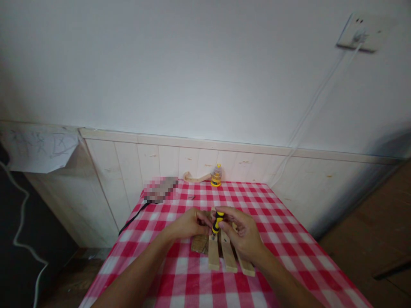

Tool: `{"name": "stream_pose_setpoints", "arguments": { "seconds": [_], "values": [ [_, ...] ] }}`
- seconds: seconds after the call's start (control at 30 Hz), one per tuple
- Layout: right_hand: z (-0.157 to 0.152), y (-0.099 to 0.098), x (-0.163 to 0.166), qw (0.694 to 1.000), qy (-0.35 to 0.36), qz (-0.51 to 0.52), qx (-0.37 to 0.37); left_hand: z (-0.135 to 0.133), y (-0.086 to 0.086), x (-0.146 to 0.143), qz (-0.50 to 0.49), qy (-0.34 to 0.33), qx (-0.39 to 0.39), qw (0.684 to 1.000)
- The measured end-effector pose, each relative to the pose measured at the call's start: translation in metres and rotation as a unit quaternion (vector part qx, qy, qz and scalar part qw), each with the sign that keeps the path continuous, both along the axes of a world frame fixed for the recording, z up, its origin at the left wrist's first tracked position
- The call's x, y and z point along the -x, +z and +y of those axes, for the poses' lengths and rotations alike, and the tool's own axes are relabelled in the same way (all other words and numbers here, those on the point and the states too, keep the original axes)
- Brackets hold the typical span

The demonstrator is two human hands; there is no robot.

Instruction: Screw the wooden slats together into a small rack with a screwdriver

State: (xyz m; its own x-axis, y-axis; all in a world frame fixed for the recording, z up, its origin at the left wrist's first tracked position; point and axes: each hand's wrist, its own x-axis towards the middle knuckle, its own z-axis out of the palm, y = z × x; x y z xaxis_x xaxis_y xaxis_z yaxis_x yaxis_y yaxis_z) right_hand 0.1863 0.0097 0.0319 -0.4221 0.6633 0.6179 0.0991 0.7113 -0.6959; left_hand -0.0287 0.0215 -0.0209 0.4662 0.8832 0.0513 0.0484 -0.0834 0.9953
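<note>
A small frame of pale wooden slats (228,256) lies on the red-and-white checked tablecloth (289,252). My right hand (241,233) is closed round a yellow-and-black screwdriver (217,221), held upright with its tip down on a slat. My left hand (189,224) rests on the left part of the slat frame, fingers curled and pinched near the screwdriver tip; whether it holds anything small I cannot make out.
At the table's far edge stand a small yellow container (216,176) and a curved wooden piece (195,178). A blurred dark object (159,190) with a black cable lies at the back left. A white cable (316,102) hangs from a wall socket (361,32).
</note>
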Motion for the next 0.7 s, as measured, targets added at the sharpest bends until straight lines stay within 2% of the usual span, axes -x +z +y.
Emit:
{"name": "stream_pose_setpoints", "arguments": {
  "seconds": [0.4,0.7],
  "values": [
    [0.0009,0.0028,0.0030,1.000,-0.013,0.022,0.010,-0.0024,0.0026,0.0001,-0.003,-0.001,0.002,1.000],
    [0.0011,0.0014,0.0049,0.999,-0.015,0.042,0.023,0.0008,-0.0024,0.0002,-0.006,0.009,-0.002,1.000]
  ]
}}
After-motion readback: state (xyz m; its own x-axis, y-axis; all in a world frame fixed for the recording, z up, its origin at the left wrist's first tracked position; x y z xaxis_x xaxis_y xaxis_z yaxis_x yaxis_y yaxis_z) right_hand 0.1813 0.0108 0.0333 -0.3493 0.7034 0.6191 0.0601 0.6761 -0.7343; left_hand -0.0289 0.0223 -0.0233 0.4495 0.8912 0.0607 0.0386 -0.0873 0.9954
